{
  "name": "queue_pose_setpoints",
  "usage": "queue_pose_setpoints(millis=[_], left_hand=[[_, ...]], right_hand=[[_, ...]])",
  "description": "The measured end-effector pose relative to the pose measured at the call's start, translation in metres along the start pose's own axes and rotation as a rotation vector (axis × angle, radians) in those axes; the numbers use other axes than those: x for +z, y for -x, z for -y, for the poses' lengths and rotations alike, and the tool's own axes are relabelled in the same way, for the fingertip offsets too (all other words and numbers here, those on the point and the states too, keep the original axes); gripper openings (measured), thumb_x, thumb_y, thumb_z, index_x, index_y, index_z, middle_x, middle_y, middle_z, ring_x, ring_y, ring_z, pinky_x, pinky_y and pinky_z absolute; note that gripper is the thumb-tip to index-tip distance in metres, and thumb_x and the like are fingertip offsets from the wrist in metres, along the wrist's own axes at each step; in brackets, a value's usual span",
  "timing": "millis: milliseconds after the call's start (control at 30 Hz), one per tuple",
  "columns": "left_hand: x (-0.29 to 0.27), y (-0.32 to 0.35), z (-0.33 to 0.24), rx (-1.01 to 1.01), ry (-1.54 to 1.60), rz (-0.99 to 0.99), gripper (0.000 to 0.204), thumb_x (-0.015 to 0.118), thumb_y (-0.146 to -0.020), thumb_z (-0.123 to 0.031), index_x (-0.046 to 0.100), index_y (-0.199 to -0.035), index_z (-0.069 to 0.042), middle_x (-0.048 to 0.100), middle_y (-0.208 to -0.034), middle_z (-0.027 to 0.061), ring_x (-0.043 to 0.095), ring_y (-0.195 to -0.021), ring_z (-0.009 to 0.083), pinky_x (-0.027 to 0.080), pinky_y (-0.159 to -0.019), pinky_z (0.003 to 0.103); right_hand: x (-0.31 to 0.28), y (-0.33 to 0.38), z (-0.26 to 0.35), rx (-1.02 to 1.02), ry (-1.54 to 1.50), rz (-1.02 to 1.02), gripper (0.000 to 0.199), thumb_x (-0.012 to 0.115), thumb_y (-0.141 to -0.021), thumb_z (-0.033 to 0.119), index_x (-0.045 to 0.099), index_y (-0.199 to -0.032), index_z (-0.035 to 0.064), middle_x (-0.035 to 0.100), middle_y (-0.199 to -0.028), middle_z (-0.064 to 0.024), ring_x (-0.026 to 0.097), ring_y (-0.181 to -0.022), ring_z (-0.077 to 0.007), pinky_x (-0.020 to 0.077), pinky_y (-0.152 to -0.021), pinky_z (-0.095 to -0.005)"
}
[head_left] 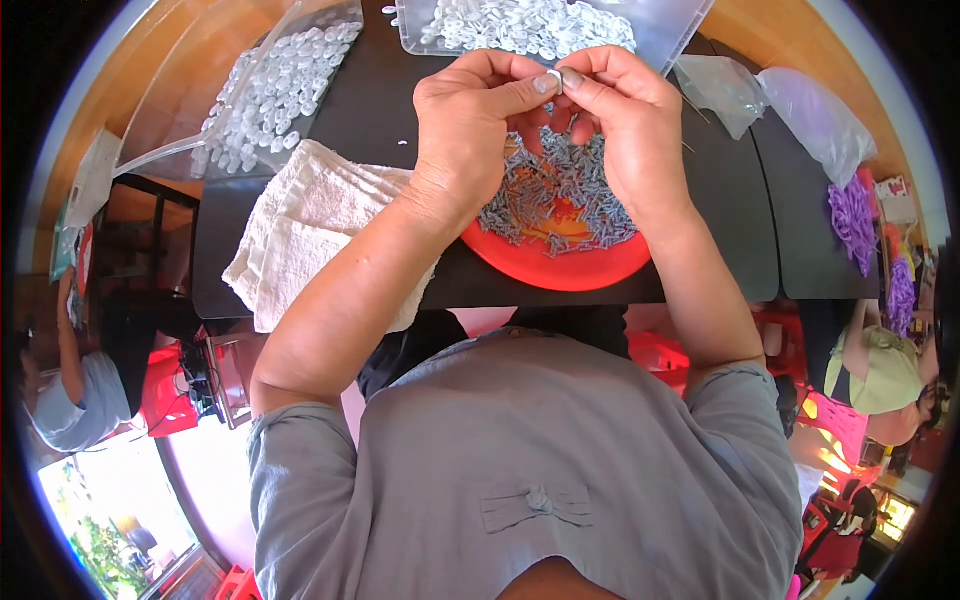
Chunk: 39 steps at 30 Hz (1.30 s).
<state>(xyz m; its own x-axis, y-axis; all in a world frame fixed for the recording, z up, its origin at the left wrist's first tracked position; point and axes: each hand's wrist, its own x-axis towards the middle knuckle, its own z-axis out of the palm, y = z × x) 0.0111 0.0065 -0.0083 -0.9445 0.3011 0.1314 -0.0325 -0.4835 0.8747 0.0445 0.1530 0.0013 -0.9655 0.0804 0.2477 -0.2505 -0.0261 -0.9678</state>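
My left hand (468, 120) and my right hand (628, 125) meet above a red plate (560, 275). Between both thumbs and forefingers is a small white piece (557, 80), mostly covered by the fingertips. The fingers of both hands are closed in a pinch. Many small grey peg-like parts (600, 215) are heaped on the plate below. Just beyond my hands, a clear plastic bin (412, 35) holds a pile of white oval pieces (530, 25) that resemble the one I grip.
More white ovals (285, 85) lie in clear plastic at the far left. A cream towel (310, 225) hangs over the near edge of the dark table (725, 220). Clear bags (820, 120) and purple strips (853, 225) are at the right. Other people (880, 370) sit on both sides.
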Motion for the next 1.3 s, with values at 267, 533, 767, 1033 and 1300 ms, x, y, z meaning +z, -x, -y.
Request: queue_pose_setpoints(millis=[267, 533, 767, 1033, 1300], left_hand=[[0.003, 0.004, 0.005, 0.027, -0.026, -0.005, 0.011, 0.067, -0.086, -0.002, 0.063, -0.092, 0.006, 0.065, -0.077, 0.0092, 0.059, -0.063, 0.0135, 0.046, -0.052, 0.025], [-0.002, 0.001, 0.000, -0.097, 0.075, -0.018, 0.010, 0.062, -0.090, -0.003, 0.062, -0.094, 0.007, 0.064, -0.080, 0.0105, 0.061, -0.065, 0.0156, 0.050, -0.053, 0.027], [-0.002, 0.001, 0.001, -0.041, -0.019, 0.000, 0.012, 0.061, -0.091, -0.004, 0.062, -0.098, 0.006, 0.064, -0.082, 0.0091, 0.060, -0.067, 0.0141, 0.048, -0.054, 0.027], [0.000, 0.003, 0.003, 0.046, -0.090, -0.035, 0.009, 0.065, -0.086, -0.001, 0.065, -0.091, 0.006, 0.064, -0.074, 0.0061, 0.056, -0.057, 0.0090, 0.045, -0.047, 0.023], [0.002, 0.006, 0.006, 0.136, -0.171, -0.084, 0.005, 0.066, -0.084, 0.001, 0.067, -0.087, 0.005, 0.063, -0.071, 0.0055, 0.052, -0.051, 0.0069, 0.041, -0.042, 0.022]], right_hand=[[0.009, 0.004, -0.007, -0.153, 0.243, -0.157, 0.012, 0.062, -0.091, 0.010, 0.065, -0.098, 0.0012, 0.065, -0.082, -0.0010, 0.058, -0.069, -0.0057, 0.0424, -0.058, -0.0198], [-0.010, -0.004, 0.005, -0.084, 0.262, -0.054, 0.016, 0.062, -0.093, 0.017, 0.066, -0.097, 0.0022, 0.062, -0.077, 0.0003, 0.056, -0.066, -0.0060, 0.0414, -0.057, -0.0195], [-0.008, -0.005, 0.004, -0.086, 0.342, -0.016, 0.017, 0.062, -0.093, 0.020, 0.067, -0.093, 0.0037, 0.059, -0.071, 0.0017, 0.053, -0.062, -0.0051, 0.0394, -0.053, -0.0194], [-0.008, -0.005, 0.003, -0.074, 0.384, 0.034, 0.016, 0.062, -0.093, 0.020, 0.065, -0.090, 0.0041, 0.058, -0.069, 0.0023, 0.052, -0.061, -0.0041, 0.0388, -0.053, -0.0184], [0.000, -0.005, -0.006, -0.213, 0.426, 0.033, 0.012, 0.062, -0.093, 0.015, 0.065, -0.089, 0.0037, 0.057, -0.068, 0.0036, 0.051, -0.061, -0.0030, 0.0359, -0.050, -0.0179]])
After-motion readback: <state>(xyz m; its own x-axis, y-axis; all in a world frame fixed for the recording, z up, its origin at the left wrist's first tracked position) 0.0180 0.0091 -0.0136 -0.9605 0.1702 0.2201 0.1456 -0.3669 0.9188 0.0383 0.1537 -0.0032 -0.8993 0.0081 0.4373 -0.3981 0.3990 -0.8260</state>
